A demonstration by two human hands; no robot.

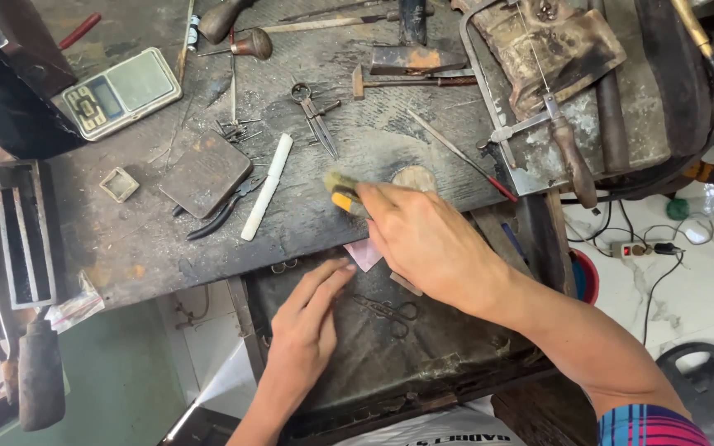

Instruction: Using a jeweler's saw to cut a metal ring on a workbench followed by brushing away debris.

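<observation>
From the head view we see our right hand closed around a small brush with a yellow handle, its bristle end pressed to the worn bench top just left of our knuckles. A round flat disc lies just beyond that hand, touching its upper edge as far as we can tell. Under the same hand a pink slip of paper pokes out over the bench edge. Our left hand lies flat and open, fingers together, on the dark tray of the pulled-out drawer, empty. Small wire scissors rest on the tray just right of its fingertips. Beyond the left hand lie a white stick, black pliers and a dark square plate; dividers sit past the brush. Right of the right hand is a jeweller's saw frame. A pocket scale lies far left
</observation>
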